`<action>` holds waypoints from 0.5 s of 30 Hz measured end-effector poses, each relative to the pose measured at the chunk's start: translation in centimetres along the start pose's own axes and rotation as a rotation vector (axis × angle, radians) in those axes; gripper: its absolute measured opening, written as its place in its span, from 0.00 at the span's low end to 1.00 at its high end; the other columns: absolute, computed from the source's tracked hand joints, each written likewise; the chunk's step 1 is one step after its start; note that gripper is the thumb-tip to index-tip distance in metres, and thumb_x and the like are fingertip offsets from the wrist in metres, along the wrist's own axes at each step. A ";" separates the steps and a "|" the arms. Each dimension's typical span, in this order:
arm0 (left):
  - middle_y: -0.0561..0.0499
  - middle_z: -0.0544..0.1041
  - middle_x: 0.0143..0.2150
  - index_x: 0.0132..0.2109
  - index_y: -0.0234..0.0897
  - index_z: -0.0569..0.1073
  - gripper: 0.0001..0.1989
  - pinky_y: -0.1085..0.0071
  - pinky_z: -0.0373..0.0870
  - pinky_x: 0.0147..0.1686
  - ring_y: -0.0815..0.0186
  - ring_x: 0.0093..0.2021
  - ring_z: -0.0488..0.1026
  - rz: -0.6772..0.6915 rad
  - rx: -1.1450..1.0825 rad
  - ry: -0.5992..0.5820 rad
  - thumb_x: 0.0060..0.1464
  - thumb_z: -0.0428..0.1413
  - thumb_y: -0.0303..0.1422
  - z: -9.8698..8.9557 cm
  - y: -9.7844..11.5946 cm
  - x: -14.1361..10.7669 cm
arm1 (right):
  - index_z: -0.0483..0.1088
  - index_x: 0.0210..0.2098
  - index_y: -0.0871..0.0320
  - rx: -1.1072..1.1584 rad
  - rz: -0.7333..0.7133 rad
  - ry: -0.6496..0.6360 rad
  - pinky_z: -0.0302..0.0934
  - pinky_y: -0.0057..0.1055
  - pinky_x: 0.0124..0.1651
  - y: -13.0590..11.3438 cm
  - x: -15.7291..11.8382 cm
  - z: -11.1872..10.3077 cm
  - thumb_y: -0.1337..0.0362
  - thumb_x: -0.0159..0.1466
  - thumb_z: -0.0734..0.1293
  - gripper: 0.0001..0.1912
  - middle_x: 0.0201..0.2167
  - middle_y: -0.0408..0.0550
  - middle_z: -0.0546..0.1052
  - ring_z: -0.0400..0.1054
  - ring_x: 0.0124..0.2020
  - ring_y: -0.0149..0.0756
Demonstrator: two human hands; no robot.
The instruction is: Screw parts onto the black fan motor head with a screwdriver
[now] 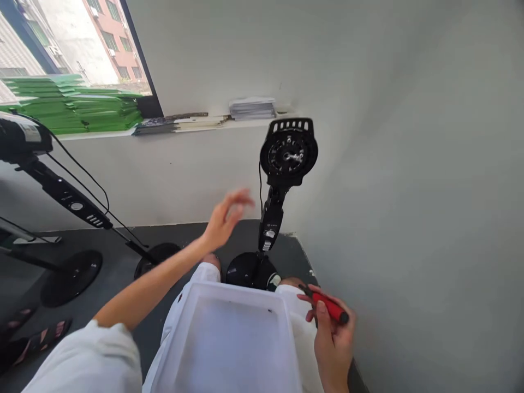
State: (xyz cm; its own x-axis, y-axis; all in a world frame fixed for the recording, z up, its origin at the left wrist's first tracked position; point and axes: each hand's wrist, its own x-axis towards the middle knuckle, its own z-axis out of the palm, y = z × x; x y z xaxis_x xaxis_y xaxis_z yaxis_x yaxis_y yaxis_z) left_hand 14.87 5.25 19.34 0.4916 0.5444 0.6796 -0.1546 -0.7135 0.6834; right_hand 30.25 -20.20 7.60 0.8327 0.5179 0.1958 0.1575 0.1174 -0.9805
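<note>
The left hand (pixel 224 222), loosely spread and empty, hung nearer, just left of the upright black plastic stand fan (pixel 274 208). The right hand (pixel 334 335), near right, gripped a red-and-black handled tool (pixel 329 308).

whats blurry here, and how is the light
Head view: the left hand is motion-blurred, the right hand and its red-handled tool clearer; head view: the pale building outside looks washed out by daylight; head view: a soft darker band crosses the grey wall.
</note>
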 end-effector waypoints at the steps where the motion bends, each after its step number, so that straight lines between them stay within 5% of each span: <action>1: 0.47 0.82 0.47 0.58 0.45 0.74 0.18 0.62 0.72 0.59 0.62 0.52 0.78 -0.063 0.039 -0.159 0.70 0.46 0.44 0.1 0.1 -4.5 | 0.63 0.49 0.51 -0.001 -0.030 0.008 0.67 0.34 0.34 0.3 -0.5 0.1 0.52 0.65 0.68 0.17 0.51 0.55 0.77 0.78 0.40 0.41; 4: 0.48 0.82 0.49 0.51 0.44 0.79 0.16 0.68 0.77 0.50 0.63 0.48 0.80 -0.252 0.194 -0.695 0.70 0.47 0.38 1.8 0.0 -16.8 | 0.64 0.49 0.52 -0.057 -0.092 -0.008 0.70 0.38 0.39 1.6 -2.0 0.4 0.55 0.66 0.68 0.15 0.55 0.57 0.76 0.78 0.43 0.43; 7: 0.42 0.67 0.69 0.64 0.41 0.70 0.20 0.58 0.70 0.64 0.54 0.67 0.69 -0.228 0.416 -0.962 0.70 0.47 0.35 4.7 -0.8 -23.5 | 0.65 0.50 0.52 -0.152 -0.073 -0.114 0.72 0.41 0.42 2.7 -3.3 0.6 0.55 0.66 0.67 0.15 0.55 0.57 0.77 0.79 0.44 0.43; 10: 0.38 0.53 0.76 0.71 0.35 0.60 0.25 0.54 0.63 0.69 0.51 0.74 0.54 -0.160 0.506 -1.033 0.70 0.43 0.34 7.4 -1.9 -24.5 | 0.67 0.51 0.52 -0.248 -0.023 -0.276 0.73 0.41 0.46 3.4 -4.1 0.9 0.54 0.67 0.65 0.15 0.55 0.55 0.78 0.78 0.48 0.44; 15: 0.42 0.55 0.75 0.72 0.33 0.56 0.27 0.59 0.62 0.70 0.58 0.74 0.55 -0.055 0.523 -1.041 0.70 0.41 0.36 10.5 -3.0 -23.5 | 0.69 0.54 0.51 -0.362 0.022 -0.357 0.75 0.38 0.48 4.9 -4.1 0.5 0.51 0.67 0.64 0.19 0.55 0.52 0.78 0.76 0.53 0.45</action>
State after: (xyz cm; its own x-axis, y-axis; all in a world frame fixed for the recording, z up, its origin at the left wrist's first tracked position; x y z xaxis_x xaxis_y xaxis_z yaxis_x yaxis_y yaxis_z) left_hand 12.81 -9.98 -1.49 0.9898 0.1286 -0.0610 0.1418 -0.9271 0.3468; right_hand 27.33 -21.35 2.01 0.6145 0.7817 0.1062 0.3685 -0.1654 -0.9148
